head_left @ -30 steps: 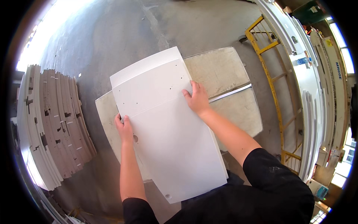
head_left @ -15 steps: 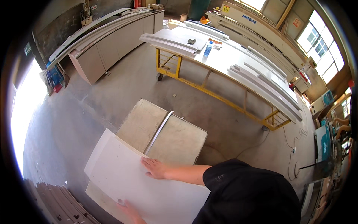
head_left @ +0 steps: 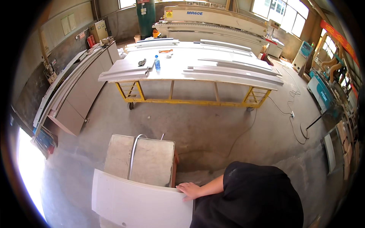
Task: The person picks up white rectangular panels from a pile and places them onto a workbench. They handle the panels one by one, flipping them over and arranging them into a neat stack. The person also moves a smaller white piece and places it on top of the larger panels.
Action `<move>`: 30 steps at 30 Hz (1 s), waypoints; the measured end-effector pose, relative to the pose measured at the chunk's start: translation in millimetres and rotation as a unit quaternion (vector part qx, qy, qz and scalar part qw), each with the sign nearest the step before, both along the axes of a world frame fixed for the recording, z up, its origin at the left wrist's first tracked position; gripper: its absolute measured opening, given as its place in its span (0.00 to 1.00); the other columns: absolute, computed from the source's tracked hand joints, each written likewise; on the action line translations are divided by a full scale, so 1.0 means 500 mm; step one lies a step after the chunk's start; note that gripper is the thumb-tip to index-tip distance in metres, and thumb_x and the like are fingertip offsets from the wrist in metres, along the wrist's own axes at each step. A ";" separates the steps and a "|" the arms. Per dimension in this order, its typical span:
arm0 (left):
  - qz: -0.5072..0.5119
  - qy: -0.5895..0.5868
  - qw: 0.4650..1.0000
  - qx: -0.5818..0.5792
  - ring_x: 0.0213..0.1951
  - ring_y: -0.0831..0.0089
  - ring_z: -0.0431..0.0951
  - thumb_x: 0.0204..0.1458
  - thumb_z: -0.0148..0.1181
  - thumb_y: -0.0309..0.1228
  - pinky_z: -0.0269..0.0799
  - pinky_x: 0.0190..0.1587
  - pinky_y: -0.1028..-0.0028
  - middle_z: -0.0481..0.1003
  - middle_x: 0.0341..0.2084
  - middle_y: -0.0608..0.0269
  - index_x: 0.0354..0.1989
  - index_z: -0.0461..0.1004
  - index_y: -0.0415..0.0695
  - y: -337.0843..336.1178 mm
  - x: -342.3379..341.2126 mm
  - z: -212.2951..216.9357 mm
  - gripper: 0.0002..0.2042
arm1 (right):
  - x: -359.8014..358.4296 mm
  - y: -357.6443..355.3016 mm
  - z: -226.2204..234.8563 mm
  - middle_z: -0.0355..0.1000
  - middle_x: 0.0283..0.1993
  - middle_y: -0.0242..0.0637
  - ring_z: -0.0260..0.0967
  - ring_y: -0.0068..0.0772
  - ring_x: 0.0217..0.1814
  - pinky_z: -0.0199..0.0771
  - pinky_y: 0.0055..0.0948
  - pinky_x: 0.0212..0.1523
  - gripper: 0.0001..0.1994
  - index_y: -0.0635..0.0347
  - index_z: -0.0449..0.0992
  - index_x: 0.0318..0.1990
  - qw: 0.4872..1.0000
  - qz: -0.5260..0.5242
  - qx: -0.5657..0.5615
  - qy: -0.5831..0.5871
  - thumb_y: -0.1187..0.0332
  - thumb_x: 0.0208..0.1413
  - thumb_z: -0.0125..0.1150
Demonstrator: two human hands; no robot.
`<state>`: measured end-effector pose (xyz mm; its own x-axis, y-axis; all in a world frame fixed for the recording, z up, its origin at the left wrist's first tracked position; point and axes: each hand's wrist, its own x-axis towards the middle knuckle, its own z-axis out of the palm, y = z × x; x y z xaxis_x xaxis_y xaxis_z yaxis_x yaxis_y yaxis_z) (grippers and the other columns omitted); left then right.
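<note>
My right hand (head_left: pixel 189 190) lies at the far right corner of a white panel (head_left: pixel 142 199), its fingers stretched out along the edge and its thumb on the face. Nearer me the panel runs out of the picture, and a small round mark shows low on it. It rests over a beige, board-topped block (head_left: pixel 154 161) with a pale strap (head_left: pixel 133 155) across its top. The strap's far end curls up above the block's edge. My left hand is out of view.
A yellow-framed wheeled table (head_left: pixel 178 100) carries white strips, a water bottle (head_left: pixel 157 63) and a dark small tool (head_left: pixel 142 62). Long boards lie on a low cabinet (head_left: pixel 72 108) at left. A large machine (head_left: pixel 213 22) stands behind; cables (head_left: pixel 292 114) cross the floor at right.
The view has swung, so the table sits more level and central. My right hand has moved to the panel's right corner. My left hand, earlier on the panel's near part, is gone from view.
</note>
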<state>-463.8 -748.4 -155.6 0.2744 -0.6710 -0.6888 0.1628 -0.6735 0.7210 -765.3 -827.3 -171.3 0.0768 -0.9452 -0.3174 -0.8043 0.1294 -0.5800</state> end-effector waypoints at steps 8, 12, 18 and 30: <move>0.029 0.149 0.988 -0.006 0.61 0.53 0.66 0.62 0.52 0.47 0.65 0.60 0.56 0.64 0.64 0.47 0.71 0.53 0.39 0.017 0.006 -0.043 0.34 | -0.002 -0.106 -0.184 0.65 0.65 0.53 0.64 0.49 0.67 0.68 0.45 0.63 0.54 0.69 0.59 0.68 0.864 -0.078 0.353 -0.350 0.39 0.41 0.75; 0.104 0.243 0.964 -0.010 0.66 0.52 0.64 0.65 0.47 0.50 0.60 0.68 0.55 0.62 0.67 0.50 0.72 0.53 0.42 0.122 0.100 -0.092 0.33 | -0.016 -0.088 -0.105 0.69 0.62 0.51 0.69 0.47 0.61 0.72 0.42 0.59 0.52 0.70 0.62 0.66 0.901 -0.092 0.313 -0.285 0.41 0.40 0.77; 0.165 0.207 0.961 0.076 0.62 0.59 0.69 0.62 0.54 0.53 0.65 0.64 0.57 0.69 0.61 0.59 0.67 0.62 0.45 0.182 0.068 -0.133 0.31 | -0.078 -0.036 -0.132 0.69 0.61 0.50 0.72 0.42 0.60 0.74 0.43 0.58 0.42 0.67 0.59 0.66 0.834 -0.173 0.377 -0.363 0.54 0.50 0.75; 0.155 0.143 0.972 0.101 0.62 0.61 0.67 0.60 0.56 0.52 0.65 0.62 0.58 0.66 0.62 0.55 0.68 0.57 0.40 0.240 0.011 -0.134 0.35 | -0.109 -0.018 -0.058 0.67 0.63 0.49 0.67 0.40 0.64 0.69 0.41 0.61 0.42 0.65 0.56 0.68 0.840 -0.117 0.396 -0.351 0.54 0.53 0.72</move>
